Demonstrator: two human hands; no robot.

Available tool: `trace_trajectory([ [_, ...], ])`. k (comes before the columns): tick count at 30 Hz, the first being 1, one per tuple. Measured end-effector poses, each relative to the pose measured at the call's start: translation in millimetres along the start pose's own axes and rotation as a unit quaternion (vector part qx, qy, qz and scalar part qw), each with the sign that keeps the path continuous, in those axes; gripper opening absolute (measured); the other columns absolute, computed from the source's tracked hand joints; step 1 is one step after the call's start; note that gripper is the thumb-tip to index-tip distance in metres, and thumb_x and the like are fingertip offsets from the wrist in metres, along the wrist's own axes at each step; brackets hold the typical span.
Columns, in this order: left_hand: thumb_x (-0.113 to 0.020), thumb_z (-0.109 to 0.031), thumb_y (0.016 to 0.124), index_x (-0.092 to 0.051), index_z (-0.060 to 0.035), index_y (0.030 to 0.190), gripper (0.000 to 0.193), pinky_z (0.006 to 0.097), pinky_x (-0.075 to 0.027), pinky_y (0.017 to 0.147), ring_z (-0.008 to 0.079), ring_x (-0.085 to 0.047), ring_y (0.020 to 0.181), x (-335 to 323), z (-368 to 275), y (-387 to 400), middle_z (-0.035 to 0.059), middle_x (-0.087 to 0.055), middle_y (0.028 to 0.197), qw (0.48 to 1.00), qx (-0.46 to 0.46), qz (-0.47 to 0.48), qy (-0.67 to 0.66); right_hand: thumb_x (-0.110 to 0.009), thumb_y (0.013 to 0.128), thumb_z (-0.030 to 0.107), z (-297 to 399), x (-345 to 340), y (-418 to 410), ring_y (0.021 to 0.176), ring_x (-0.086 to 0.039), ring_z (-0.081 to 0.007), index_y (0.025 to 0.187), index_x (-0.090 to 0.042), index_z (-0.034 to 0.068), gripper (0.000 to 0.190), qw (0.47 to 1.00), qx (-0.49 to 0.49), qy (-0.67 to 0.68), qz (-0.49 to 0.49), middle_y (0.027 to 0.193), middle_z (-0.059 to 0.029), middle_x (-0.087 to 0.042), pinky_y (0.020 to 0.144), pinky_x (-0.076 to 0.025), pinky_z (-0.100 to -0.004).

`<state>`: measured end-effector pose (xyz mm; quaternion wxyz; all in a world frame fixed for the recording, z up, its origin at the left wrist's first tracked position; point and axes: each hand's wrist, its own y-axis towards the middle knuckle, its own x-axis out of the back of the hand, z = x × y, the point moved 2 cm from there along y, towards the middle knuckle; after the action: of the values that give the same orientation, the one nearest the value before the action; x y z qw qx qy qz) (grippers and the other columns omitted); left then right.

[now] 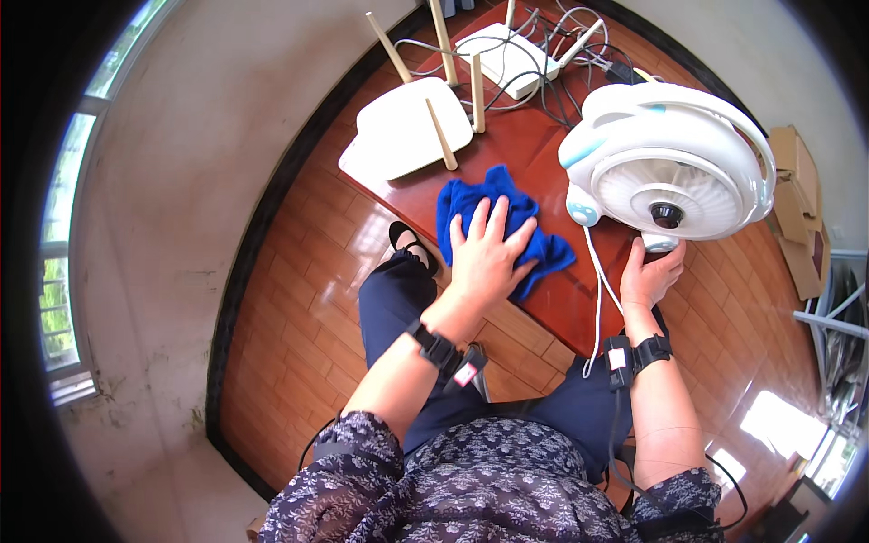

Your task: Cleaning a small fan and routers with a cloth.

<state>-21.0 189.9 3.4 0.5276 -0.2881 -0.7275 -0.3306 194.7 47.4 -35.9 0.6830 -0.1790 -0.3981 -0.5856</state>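
Observation:
My left hand point(490, 254) lies on a crumpled blue cloth point(502, 178), palm down and fingers spread. The cloth rests on a glossy reddish-brown table point(543, 326), near its left edge. To the right, my right hand point(650, 271) has its thumb and fingers around a foot of a white table fan point(665, 139). The fan has a round grille, a dark center knob and pale blue accents. Its other visible foot point(584, 210) is on the table's side nearer the cloth. A white cord point(596, 298) hangs from the fan down past the table's front edge.
Beyond the cloth stands a white router point(407, 129) with upright antennas. A second white router point(509, 58) sits at the back among tangled cables point(557, 88). Flattened cardboard point(798, 203) and a metal frame point(831, 315) are at the right. A wall point(176, 224) with a window runs along the left.

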Motion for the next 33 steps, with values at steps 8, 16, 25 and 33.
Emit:
trace_trajectory([
  [8, -0.073, -0.032, 0.073, -0.058, -0.0198, 0.124, 0.055, 0.0593, -0.032, 0.098, 0.0331, -0.041, 0.126, 2.4, -3.1, -1.7, 0.0129, -0.046, 0.135, 0.999, -0.046, -0.017, -0.015, -0.068, 0.081, 0.038, -3.4, 2.9, -1.2, 0.121, -0.038, -0.0456, 0.145, -0.022, 0.009, 0.085, 1.0, 0.009, -0.005, 0.004, 0.133, -0.028, -0.037, 0.098, -0.037, -0.0558],
  [16, -0.075, -0.031, 0.069, -0.059, -0.0231, 0.123, 0.057, 0.0538, -0.03, 0.102, 0.0289, -0.041, 0.129, 18.1, 2.6, -48.6, 0.0091, -0.048, 0.136, 0.997, -0.062, 0.031, -0.039, -0.067, 0.082, 0.04, -6.1, -1.3, -2.0, 0.12, -0.039, -0.045, 0.144, -0.024, 0.008, 0.082, 1.0, 0.03, -0.002, 0.0, 0.133, -0.0274, -0.038, 0.097, -0.039, -0.0546],
  [25, -0.072, -0.033, 0.072, -0.061, -0.0167, 0.118, 0.05, 0.0517, -0.032, 0.097, 0.0352, -0.039, 0.125, 10.0, 56.6, -25.1, 0.0155, -0.047, 0.133, 0.986, 0.141, -0.085, 0.028, -0.065, 0.084, 0.041, -7.7, -1.7, -0.4, 0.124, -0.038, -0.0437, 0.145, -0.024, 0.007, 0.081, 1.0, 0.027, -0.012, 0.005, 0.136, -0.0278, -0.037, 0.098, -0.039, -0.0537],
  [33, -0.074, -0.036, 0.065, -0.061, -0.0184, 0.117, 0.056, 0.0542, -0.032, 0.091, 0.0342, -0.041, 0.122, -0.5, -33.0, -73.0, 0.0141, -0.047, 0.133, 0.997, 0.011, -0.036, -0.071, -0.064, 0.086, 0.039, -1.5, 5.0, -1.0, 0.124, -0.038, -0.0438, 0.146, -0.024, 0.01, 0.078, 1.0, 0.024, -0.012, 0.006, 0.137, -0.0277, -0.035, 0.097, -0.04, -0.0534],
])
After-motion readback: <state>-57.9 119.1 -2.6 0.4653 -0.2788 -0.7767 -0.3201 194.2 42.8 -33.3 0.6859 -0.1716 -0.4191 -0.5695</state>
